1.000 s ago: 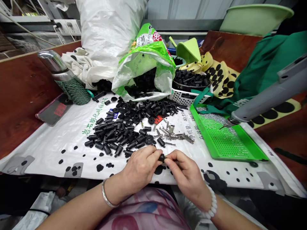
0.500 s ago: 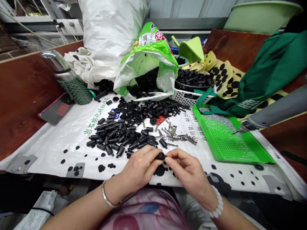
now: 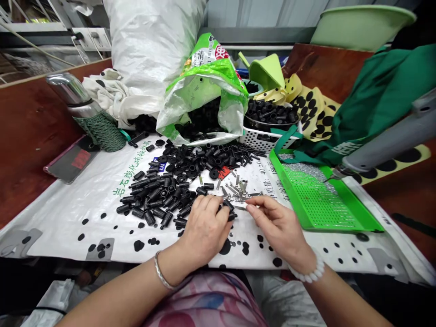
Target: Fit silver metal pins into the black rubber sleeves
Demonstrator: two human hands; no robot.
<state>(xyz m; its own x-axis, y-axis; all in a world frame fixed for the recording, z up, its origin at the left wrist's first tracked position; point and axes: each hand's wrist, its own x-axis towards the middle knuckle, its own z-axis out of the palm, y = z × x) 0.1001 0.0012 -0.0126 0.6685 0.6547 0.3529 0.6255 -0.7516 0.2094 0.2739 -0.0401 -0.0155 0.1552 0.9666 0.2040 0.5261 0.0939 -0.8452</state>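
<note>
My left hand (image 3: 207,227) is curled at the near edge of the pile, closed around a small black plastic part (image 3: 233,217) whose tip pokes out past the fingers. Most of that part is hidden. Just beyond those fingers lies a black cylinder (image 3: 228,205). My right hand (image 3: 279,229) has thumb and forefinger pinched at the end of a thin metal strip (image 3: 240,208), beside a scatter of small metal clips (image 3: 238,187). Left of them spreads a heap of black plastic cylinders (image 3: 155,193).
An electric screwdriver (image 3: 381,141) hangs over a green tray (image 3: 361,220) of small screws. Behind the heap stand an open green bag (image 3: 200,81) and a white basket (image 3: 260,141). A thermos (image 3: 97,118) and a phone (image 3: 73,159) are at left.
My hands have come apart. The right one has moved up and right to the metal strips, while the left has shifted slightly left, still closed. The view has turned a little.
</note>
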